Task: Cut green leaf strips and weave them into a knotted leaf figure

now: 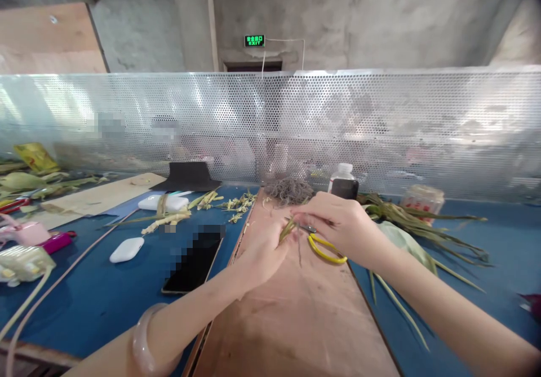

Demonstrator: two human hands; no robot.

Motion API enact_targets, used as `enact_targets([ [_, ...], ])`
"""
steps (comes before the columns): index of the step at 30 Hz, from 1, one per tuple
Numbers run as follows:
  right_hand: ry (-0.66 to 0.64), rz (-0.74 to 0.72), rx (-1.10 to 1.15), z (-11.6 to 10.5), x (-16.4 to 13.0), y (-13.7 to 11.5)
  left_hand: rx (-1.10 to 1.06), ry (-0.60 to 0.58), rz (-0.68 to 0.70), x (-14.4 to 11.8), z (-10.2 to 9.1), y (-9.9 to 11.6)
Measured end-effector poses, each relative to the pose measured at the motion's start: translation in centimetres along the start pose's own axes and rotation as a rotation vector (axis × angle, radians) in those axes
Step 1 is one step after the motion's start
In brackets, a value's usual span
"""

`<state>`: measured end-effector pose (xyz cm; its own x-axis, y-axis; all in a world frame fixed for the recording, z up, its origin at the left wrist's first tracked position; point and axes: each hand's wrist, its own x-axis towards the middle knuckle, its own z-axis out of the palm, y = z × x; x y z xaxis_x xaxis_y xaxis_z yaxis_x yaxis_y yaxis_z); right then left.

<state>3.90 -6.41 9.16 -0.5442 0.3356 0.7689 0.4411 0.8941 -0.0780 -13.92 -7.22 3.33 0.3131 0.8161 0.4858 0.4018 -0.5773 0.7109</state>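
My left hand is closed around a small bundle of dried green leaf strips, held above the wooden board. Against the upper end of that bundle, my right hand has its fingers pinched together; exactly what lies between its fingertips is partly hidden. A thin dark strand hangs below the hands. Scissors with yellow handles are just under my right hand, their blades partly covered. Behind the hands sits a tangled heap of grey wire or thread.
Left on the blue tabletop are a phone, a white earphone case and yellowish plant pieces. Long leaves, a white-capped bottle and a jar stand right. A perforated metal screen closes the back.
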Motion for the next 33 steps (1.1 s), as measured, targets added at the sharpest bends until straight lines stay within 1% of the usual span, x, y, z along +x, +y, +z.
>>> enact_targets([
  [5,-0.110,-0.029,-0.077,-0.1,0.3,0.8,0.200,-0.069,-0.038,-0.5,-0.6,1.1],
  [8,-0.186,-0.040,-0.072,-0.3,0.7,0.9,0.245,-0.059,-0.040,-0.8,-0.7,1.3],
  [12,-0.265,-0.036,-0.102,-0.5,1.2,0.7,0.378,-0.035,0.058,-0.8,-0.4,0.6],
  [15,-0.356,0.033,-0.102,-0.9,1.5,0.4,0.555,-0.042,0.119,-0.9,-0.1,0.5],
  [18,-0.429,0.094,-0.028,-1.5,1.7,0.1,0.711,-0.047,0.188,-1.2,0.2,0.7],
  [20,-0.457,0.117,0.043,-1.8,1.7,-0.2,0.766,-0.036,0.261,-1.4,0.2,0.8],
  [23,-0.527,0.198,0.120,-2.2,1.5,-0.8,0.792,-0.016,0.376,-1.6,0.1,0.9],
  [26,-0.580,0.293,0.161,-2.5,1.2,-1.1,0.814,-0.021,0.437,-1.7,0.0,1.0],
  [30,-0.538,0.324,0.247,-2.6,0.9,-1.0,0.757,-0.016,0.455,-1.9,-0.1,1.3],
  [33,-0.512,0.365,0.316,-2.4,0.7,-1.0,0.676,0.025,0.401,-2.1,-0.2,1.6],
])
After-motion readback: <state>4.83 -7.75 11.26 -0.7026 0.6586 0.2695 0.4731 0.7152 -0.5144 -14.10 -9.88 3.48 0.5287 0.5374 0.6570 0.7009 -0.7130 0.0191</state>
